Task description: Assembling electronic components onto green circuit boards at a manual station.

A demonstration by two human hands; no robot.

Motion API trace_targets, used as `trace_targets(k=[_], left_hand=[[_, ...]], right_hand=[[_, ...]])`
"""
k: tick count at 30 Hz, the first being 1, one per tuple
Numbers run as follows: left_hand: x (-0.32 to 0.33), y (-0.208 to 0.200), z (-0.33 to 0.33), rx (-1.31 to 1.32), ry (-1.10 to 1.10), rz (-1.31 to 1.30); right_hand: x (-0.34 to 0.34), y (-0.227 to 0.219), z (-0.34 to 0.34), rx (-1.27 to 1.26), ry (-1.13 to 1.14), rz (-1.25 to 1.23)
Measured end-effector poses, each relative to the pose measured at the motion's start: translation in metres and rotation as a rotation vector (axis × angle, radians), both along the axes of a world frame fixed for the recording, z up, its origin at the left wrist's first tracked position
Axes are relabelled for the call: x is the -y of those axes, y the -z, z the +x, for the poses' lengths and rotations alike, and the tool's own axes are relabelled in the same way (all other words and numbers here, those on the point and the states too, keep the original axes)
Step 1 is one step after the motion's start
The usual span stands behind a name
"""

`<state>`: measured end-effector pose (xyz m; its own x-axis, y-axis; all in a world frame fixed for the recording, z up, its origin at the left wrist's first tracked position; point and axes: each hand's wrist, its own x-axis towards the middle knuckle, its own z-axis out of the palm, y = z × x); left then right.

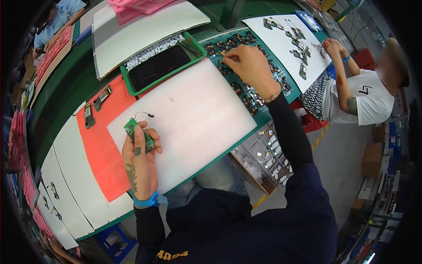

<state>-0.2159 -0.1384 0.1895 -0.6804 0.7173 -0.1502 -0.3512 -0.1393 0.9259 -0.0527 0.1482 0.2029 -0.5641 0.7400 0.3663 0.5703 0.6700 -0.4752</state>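
Observation:
My left hand (143, 152) is closed around a green circuit board (131, 126), held over the left part of a white foam sheet (189, 114). A thin dark wire with a small black part (150, 115) at its end sticks out from the board. Beyond the foam sheet, my right hand (248, 66) reaches over a clear tray (288, 86) of small black and orange parts. Its thumb and forefinger are pinched together, with a bit of orange (223, 53) showing at the tips. The rest of that small part is hidden.
Behind the foam sits a green bin (132, 90) with a dark flat panel. Two board assemblies (89, 116) lie on a red sheet (99, 154) at left. A co-worker (360, 92) sits right, beside a white sheet (274, 39) bearing several assemblies. Below the table edge is a parts box (263, 187).

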Motion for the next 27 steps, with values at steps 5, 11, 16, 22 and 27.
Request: trace_targets(k=[5,11,16,22,27], left_hand=[[-0.002,0.010,-0.002,-0.174,-0.010,-0.116],[0.002,0.012,-0.002,-0.202,0.030,-0.192],[-0.002,0.009,-0.006,-0.090,0.023,-0.144],[0.002,0.015,-0.005,-0.127,0.039,-0.136],[0.005,0.017,-0.003,-0.175,0.048,-0.167]], right_hand=[[-0.018,0.002,-0.013,0.266,-0.094,0.090],[-0.019,0.010,-0.016,0.291,-0.182,0.092],[0.000,0.007,-0.010,0.146,-0.153,0.043],[-0.007,-0.001,-0.001,0.254,-0.159,0.115],[-0.015,0.013,-0.008,0.309,-0.253,0.112]])
